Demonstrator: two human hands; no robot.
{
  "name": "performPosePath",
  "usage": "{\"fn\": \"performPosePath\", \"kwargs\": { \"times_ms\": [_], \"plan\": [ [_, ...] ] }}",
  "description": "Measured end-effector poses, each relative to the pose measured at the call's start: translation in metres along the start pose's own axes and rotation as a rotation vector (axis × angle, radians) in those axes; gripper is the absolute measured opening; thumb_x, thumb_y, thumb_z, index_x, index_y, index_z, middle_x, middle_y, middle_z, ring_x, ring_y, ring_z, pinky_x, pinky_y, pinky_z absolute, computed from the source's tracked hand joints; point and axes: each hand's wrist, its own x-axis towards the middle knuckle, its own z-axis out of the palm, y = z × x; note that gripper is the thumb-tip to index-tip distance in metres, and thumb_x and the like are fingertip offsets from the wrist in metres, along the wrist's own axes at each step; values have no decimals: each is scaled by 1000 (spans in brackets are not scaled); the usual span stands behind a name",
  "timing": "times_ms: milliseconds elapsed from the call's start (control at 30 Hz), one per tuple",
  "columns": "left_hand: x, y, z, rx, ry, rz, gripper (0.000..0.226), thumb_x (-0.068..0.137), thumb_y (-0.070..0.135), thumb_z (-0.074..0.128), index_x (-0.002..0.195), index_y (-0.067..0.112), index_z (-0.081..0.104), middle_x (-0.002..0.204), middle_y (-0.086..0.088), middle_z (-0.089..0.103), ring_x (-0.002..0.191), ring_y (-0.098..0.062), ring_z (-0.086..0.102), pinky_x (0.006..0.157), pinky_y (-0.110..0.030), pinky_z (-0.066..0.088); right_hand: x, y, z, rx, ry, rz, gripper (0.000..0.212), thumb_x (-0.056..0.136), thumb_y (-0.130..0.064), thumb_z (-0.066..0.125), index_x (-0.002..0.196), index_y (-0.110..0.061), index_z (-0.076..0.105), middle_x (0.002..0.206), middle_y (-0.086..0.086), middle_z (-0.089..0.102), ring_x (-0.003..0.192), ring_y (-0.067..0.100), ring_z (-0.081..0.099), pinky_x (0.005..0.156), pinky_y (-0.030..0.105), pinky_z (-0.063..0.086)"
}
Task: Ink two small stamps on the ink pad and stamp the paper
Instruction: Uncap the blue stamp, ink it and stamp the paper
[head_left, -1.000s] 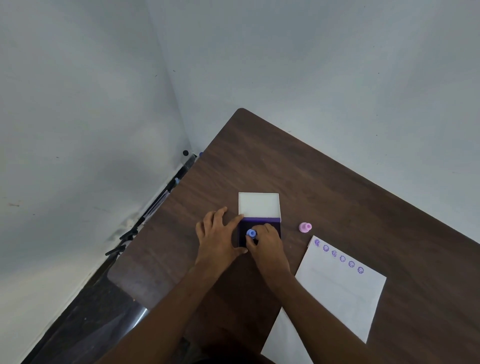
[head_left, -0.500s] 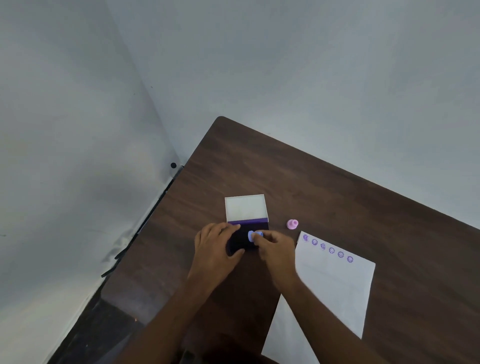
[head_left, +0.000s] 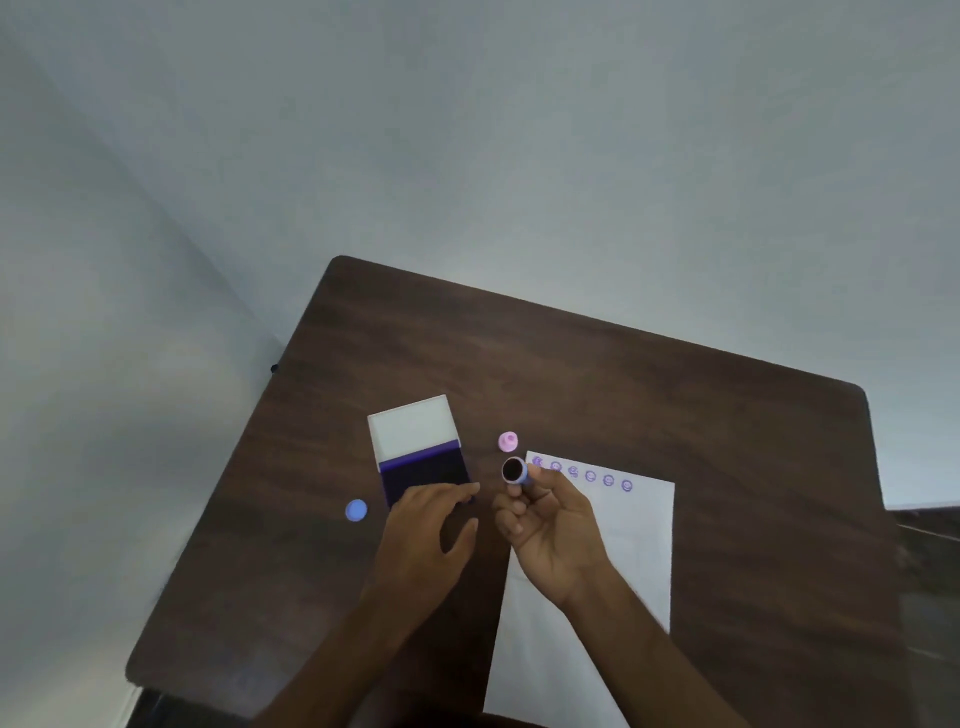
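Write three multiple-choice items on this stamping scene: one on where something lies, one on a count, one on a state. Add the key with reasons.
1. Where does the pink stamp stand?
A. On the table, between the ink pad and the paper's top left corner
B. On the ink pad
C. In the left hand

2. How many purple prints run along the paper's top edge?
A. Two
B. Six
C. Ten

3. How is the blue stamp held?
A. Pressed flat on the paper
B. Lying loose on the table
C. Lifted in the right hand, its dark inked face turned up toward the camera

Key: 1 A, it stands alone on the bare wood there. 2 B, six round marks sit in one row. 3 C, the fingers grip it clear of the pad, while the left hand rests on the pad's near edge.
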Motion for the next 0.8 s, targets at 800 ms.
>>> {"fn": "performPosePath", "kwargs": {
  "times_ms": [800],
  "plan": [
    [63,94,124,269,-250,334,28,87,30,68,114,25,69,113,4,70,104,-14,64,91,-23,44,-19,-102,-120,142,106,-271,17,81,-13,64,87,3,68,70,8,52,59,13,41,54,24,38]
  ]
}}
